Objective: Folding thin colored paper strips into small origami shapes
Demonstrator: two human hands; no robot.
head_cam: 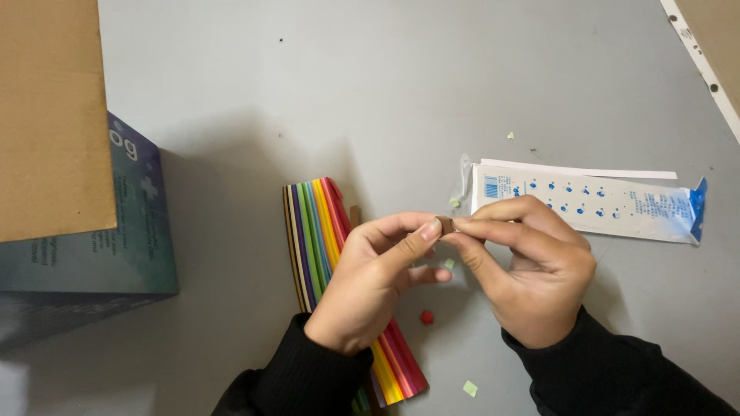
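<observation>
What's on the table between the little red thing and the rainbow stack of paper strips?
Nothing: bare grey table separates the small red piece from the rainbow strip stack, as the head view shows.

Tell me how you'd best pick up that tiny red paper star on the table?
Pinch the red star across its sides, coming straight down from above. It lies alone on the table, between the two wrists, small and puffy, with bare table all round, so fingertips probably fit on either side.

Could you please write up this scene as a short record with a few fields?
Left hand: pinches a small brown paper piece with the fingers
Right hand: pinches the same piece from the other side
Under the hands: fanned stack of coloured paper strips
On the grey table: small red folded piece, green scraps, white and blue wrapper
At left: cardboard box
</observation>
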